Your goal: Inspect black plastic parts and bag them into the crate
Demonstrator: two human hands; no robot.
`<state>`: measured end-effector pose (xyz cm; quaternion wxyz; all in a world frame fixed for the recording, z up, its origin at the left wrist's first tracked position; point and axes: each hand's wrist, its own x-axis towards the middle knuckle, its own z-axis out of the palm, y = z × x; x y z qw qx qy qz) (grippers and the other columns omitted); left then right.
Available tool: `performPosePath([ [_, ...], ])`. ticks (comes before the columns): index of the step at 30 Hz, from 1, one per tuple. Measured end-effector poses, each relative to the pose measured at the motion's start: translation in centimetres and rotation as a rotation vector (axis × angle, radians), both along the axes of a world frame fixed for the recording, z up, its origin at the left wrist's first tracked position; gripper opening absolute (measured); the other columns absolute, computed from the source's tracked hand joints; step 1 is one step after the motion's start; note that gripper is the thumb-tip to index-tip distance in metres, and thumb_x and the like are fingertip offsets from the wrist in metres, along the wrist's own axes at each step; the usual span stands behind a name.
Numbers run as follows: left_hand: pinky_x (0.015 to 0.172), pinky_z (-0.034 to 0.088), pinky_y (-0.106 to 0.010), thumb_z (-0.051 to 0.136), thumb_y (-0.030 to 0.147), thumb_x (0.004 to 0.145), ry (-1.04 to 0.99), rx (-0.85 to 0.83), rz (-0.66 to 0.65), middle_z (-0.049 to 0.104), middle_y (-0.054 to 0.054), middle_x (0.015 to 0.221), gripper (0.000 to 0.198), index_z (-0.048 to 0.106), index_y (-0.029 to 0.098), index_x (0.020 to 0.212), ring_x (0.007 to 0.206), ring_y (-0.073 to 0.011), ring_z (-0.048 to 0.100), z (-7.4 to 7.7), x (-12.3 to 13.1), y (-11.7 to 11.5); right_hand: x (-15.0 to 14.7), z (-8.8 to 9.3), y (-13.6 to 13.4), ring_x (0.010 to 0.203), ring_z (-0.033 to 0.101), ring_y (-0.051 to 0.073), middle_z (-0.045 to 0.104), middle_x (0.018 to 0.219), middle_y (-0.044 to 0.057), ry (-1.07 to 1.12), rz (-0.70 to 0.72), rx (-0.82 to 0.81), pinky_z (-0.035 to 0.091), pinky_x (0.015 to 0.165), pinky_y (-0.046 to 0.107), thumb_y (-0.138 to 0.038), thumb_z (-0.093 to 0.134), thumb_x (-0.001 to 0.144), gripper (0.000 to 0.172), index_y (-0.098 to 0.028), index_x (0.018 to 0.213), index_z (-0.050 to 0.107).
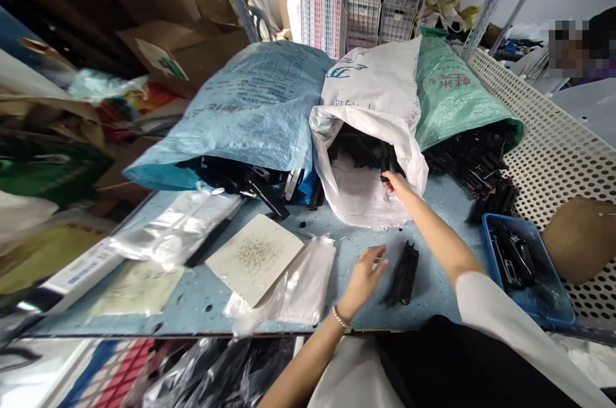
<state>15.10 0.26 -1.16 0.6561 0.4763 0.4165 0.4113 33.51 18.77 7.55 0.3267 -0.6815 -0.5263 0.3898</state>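
My right hand reaches into the mouth of a white woven sack lying on the blue table, its fingers closed on a black plastic part at the sack's opening. My left hand hovers open, fingers spread, just left of a small stack of black plastic parts on the table. More black parts fill the white sack.
A blue sack and a green sack of black parts flank the white one. A blue tray of parts sits at right. Clear plastic bags and a white board lie at left. Perforated panel at right.
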Motion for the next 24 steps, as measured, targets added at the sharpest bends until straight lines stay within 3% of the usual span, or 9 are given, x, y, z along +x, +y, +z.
performPosePath([
  [4, 0.106, 0.047, -0.048, 0.073, 0.077, 0.073, -0.411, -0.243, 0.052, 0.072, -0.013, 0.117, 0.073, 0.069, 0.021, 0.121, 0.110, -0.0293, 0.067, 2.5, -1.3, 4.4, -1.8, -2.6, -9.1, 0.047, 0.027, 0.009, 0.038, 0.061, -0.006, 0.319, 0.209, -0.117, 0.026, 0.038, 0.018, -0.060, 0.027, 0.103, 0.054, -0.017, 0.096, 0.057],
  [5, 0.101, 0.049, -0.046, 0.070, 0.082, 0.072, -0.531, -0.293, 0.029, 0.071, -0.012, 0.116, 0.080, 0.066, 0.021, 0.125, 0.106, -0.0273, 0.067, 3.4, -1.2, 5.2, -2.4, -3.4, -11.7, 0.047, 0.021, 0.009, 0.035, 0.061, -0.007, 0.564, 0.321, -0.173, 0.021, 0.036, 0.018, -0.063, 0.026, 0.101, 0.057, -0.016, 0.099, 0.058],
  [7, 0.087, 0.054, -0.039, 0.070, 0.083, 0.071, -0.719, -0.382, -0.044, 0.071, -0.009, 0.107, 0.085, 0.062, 0.023, 0.130, 0.091, -0.0216, 0.068, 5.0, -1.0, 6.0, -3.4, -4.4, -16.1, 0.045, 0.023, 0.009, 0.039, 0.059, -0.006, 0.732, 0.460, -0.315, 0.020, 0.035, 0.019, -0.066, 0.030, 0.098, 0.058, -0.017, 0.097, 0.059],
  [9, 0.068, 0.052, -0.029, 0.075, 0.076, 0.072, -0.739, -0.372, -0.079, 0.067, -0.003, 0.094, 0.078, 0.061, 0.024, 0.129, 0.074, -0.0142, 0.062, 6.4, -1.0, 5.8, -3.5, -4.2, -18.7, 0.046, 0.036, 0.011, 0.050, 0.062, -0.002, 0.680, 0.425, -0.350, 0.029, 0.038, 0.022, -0.065, 0.037, 0.098, 0.053, -0.017, 0.094, 0.060],
  [11, 0.056, 0.045, -0.023, 0.083, 0.064, 0.072, -0.633, -0.308, -0.068, 0.063, 0.000, 0.087, 0.066, 0.062, 0.021, 0.118, 0.064, -0.0094, 0.055, 7.2, -1.3, 5.0, -2.8, -2.8, -19.3, 0.056, 0.050, 0.014, 0.059, 0.073, 0.003, 0.451, 0.280, -0.176, 0.041, 0.049, 0.026, -0.061, 0.043, 0.100, 0.046, -0.018, 0.097, 0.061],
  [13, 0.053, 0.042, -0.021, 0.085, 0.056, 0.073, -0.468, -0.251, -0.062, 0.061, 0.002, 0.083, 0.055, 0.060, 0.019, 0.105, 0.061, -0.0081, 0.053, 7.6, -1.7, 3.7, -1.8, -0.7, -18.4, 0.073, 0.058, 0.018, 0.065, 0.087, 0.006, 0.128, 0.203, 0.145, 0.049, 0.065, 0.031, -0.058, 0.048, 0.101, 0.041, -0.020, 0.105, 0.061],
  [17, 0.053, 0.044, -0.022, 0.081, 0.058, 0.076, -0.290, -0.245, -0.111, 0.059, 0.004, 0.075, 0.054, 0.056, 0.019, 0.104, 0.058, -0.0088, 0.053, 7.7, -2.0, 1.6, -1.4, 2.0, -15.3, 0.087, 0.059, 0.025, 0.065, 0.092, 0.010, -0.388, 0.357, 0.630, 0.049, 0.077, 0.039, -0.056, 0.051, 0.101, 0.037, -0.021, 0.095, 0.059],
  [21, 0.050, 0.043, -0.021, 0.082, 0.061, 0.073, -0.228, -0.223, 0.031, 0.056, 0.006, 0.071, 0.059, 0.055, 0.021, 0.106, 0.054, -0.0085, 0.051, 8.0, -2.1, 1.5, -3.1, 1.5, -14.5, 0.065, 0.053, 0.018, 0.055, 0.068, 0.001, -0.241, 0.446, 0.498, 0.044, 0.063, 0.031, -0.051, 0.030, 0.109, 0.044, -0.023, 0.078, 0.046],
  [24, 0.048, 0.043, -0.022, 0.081, 0.065, 0.071, -0.249, -0.270, 0.141, 0.058, 0.005, 0.071, 0.058, 0.055, 0.021, 0.097, 0.054, -0.0089, 0.052, 8.3, -2.8, 2.4, -4.2, 1.1, -15.8, 0.065, 0.054, 0.016, 0.058, 0.072, 0.000, -0.223, 0.548, 0.430, 0.043, 0.064, 0.029, -0.047, 0.027, 0.111, 0.043, -0.022, 0.085, 0.052],
])
